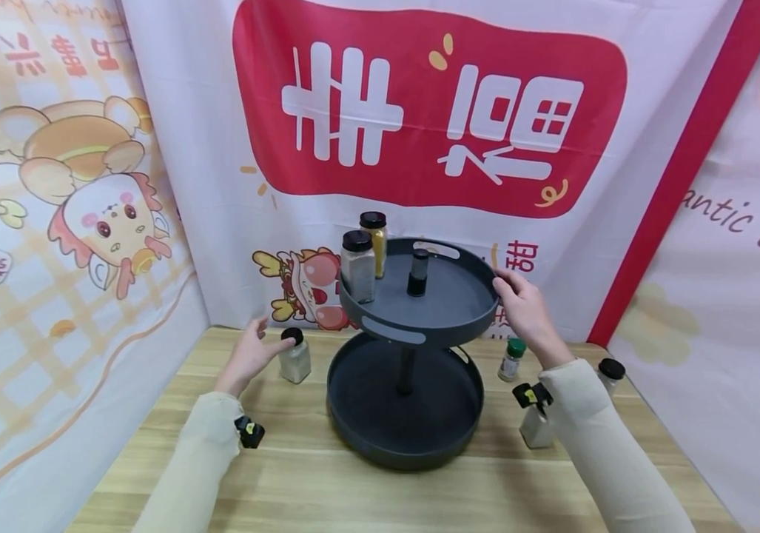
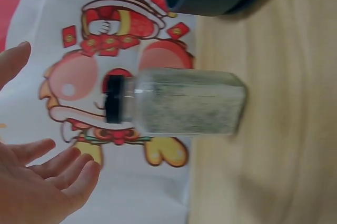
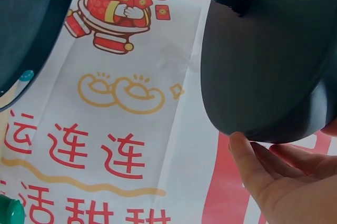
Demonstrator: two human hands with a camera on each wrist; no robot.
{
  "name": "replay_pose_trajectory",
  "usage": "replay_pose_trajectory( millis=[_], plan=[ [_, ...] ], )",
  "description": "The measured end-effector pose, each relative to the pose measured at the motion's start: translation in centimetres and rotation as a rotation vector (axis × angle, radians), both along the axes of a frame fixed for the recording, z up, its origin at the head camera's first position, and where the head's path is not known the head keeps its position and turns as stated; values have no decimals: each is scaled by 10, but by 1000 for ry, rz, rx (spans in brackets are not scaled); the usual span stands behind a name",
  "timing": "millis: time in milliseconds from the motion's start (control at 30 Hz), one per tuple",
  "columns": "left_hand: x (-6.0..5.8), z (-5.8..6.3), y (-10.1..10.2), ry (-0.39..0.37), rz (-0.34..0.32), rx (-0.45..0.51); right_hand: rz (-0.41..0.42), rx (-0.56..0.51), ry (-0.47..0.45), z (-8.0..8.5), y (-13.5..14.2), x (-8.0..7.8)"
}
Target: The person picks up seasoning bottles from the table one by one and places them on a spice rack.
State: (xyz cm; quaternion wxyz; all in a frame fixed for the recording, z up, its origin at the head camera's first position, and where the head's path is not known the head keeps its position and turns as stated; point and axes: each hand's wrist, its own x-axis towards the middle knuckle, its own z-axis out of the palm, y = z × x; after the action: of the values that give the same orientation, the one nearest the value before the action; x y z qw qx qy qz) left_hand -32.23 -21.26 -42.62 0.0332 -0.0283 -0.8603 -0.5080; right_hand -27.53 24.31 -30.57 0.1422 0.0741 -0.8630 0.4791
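Observation:
A dark grey two-tier round tray (image 1: pixel 406 451) stands on the table. My right hand (image 1: pixel 525 307) holds the upper tier at its right side; in the right wrist view the thumb (image 3: pixel 243 153) touches the lower edge and a finger reaches the rim. My left hand (image 1: pixel 256 357) is spread beside a clear jar (image 1: pixel 296 363) with a black lid and pale contents. A gap between that hand and the upright jar shows in the left wrist view. On the upper tier stand a pale-filled jar (image 1: pixel 358 270), a yellow-filled jar (image 1: pixel 378 248) and the black centre post (image 1: pixel 418 274).
To the right of the tray, a green-capped bottle (image 1: pixel 511 360) stands on the wooden table (image 1: pixel 286 474). A jar (image 1: pixel 536 429) is partly hidden by the right wrist, and a black-lidded jar (image 1: pixel 611 372) stands behind the right sleeve. Printed cloths (image 1: pixel 206 222) hang around the table.

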Motion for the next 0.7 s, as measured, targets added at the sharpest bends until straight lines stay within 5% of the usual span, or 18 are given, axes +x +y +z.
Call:
replay_pose_trajectory(
  millis=[233, 367, 700],
  plan=[
    [-6, -29, 0, -43, 60, -35, -15, 8, -31, 1, 3, -7],
    [-6, -43, 2, -60, 88, 6, 32, -79, -64, 2, 3, -12],
    [-9, -61, 15, -57, 87, 22, 67, -190, -121, 4, 4, -24]
  ],
)
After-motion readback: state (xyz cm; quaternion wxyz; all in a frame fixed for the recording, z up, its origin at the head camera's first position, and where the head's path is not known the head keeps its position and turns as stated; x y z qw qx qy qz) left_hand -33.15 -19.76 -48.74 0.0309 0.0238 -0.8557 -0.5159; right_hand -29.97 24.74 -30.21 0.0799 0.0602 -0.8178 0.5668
